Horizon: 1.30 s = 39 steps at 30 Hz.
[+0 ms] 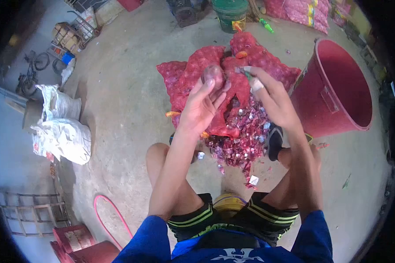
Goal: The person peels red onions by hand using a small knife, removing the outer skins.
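My left hand (200, 104) is raised with its fingers curled round a red onion (213, 74). To the right of it, my right hand (274, 96) grips a small knife (249, 75) with a green handle; its short blade points toward the onion, apart from it. White tape wraps a finger of this hand. Beneath both hands lie red net sacks (204, 61) filled with onions, some tied with orange cord. A loose heap of purple onion skins (239, 147) spreads on the floor between my feet.
A big red tub (305, 94) stands tilted at the right. White sacks (68, 140) sit at the left, with a pink hose (112, 206) nearer me. A green bucket (229, 17) and more net sacks (296, 13) are at the back.
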### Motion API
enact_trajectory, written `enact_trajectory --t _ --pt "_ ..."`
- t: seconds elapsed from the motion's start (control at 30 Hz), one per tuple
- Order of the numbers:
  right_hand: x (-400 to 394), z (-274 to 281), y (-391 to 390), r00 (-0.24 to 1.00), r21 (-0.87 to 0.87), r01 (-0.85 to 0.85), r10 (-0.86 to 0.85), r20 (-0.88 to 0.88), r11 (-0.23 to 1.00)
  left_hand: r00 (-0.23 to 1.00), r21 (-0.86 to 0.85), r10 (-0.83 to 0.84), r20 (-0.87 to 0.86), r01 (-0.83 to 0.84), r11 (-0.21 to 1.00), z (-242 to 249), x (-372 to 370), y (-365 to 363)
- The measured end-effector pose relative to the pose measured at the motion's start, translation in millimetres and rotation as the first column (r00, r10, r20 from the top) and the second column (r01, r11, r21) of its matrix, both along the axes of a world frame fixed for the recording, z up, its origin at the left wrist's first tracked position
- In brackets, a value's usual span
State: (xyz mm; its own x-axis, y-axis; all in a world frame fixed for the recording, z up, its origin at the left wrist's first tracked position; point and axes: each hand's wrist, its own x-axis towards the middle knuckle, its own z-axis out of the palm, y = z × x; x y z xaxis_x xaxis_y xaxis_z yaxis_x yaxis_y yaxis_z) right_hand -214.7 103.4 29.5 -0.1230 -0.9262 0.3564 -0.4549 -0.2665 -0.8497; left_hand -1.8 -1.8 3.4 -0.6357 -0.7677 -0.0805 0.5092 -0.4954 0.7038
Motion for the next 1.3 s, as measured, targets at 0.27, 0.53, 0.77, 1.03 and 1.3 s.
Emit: enact_trajectory --t 0.27,0.53,0.77,1.03,1.3 --pt "31 -8 1 0.992 -0.102 -0.012 -0.001 -0.126 0.995 0.973 -0.088 -0.095 -0.212 0.078 0.993 -6 1 -5" --pt "30 -4 -4 0.956 -0.144 0.008 -0.049 -0.289 0.989 0.99 -0.156 -0.021 -0.137 -0.001 0.988 1 3 -9" --pt "33 -7 -6 0.92 -0.133 0.059 -0.105 -0.378 0.989 0.994 -0.254 0.054 -0.096 -0.077 0.964 -3 -2 -11" --pt "37 -9 -11 0.904 -0.121 0.106 -0.146 -0.401 0.987 0.995 -0.309 0.088 -0.041 -0.097 0.946 -1 0 -16" --pt "9 -12 -23 0.916 -0.065 0.24 -0.249 -0.313 0.968 1.0 -0.52 -0.013 -0.026 -0.003 0.854 8 2 3"
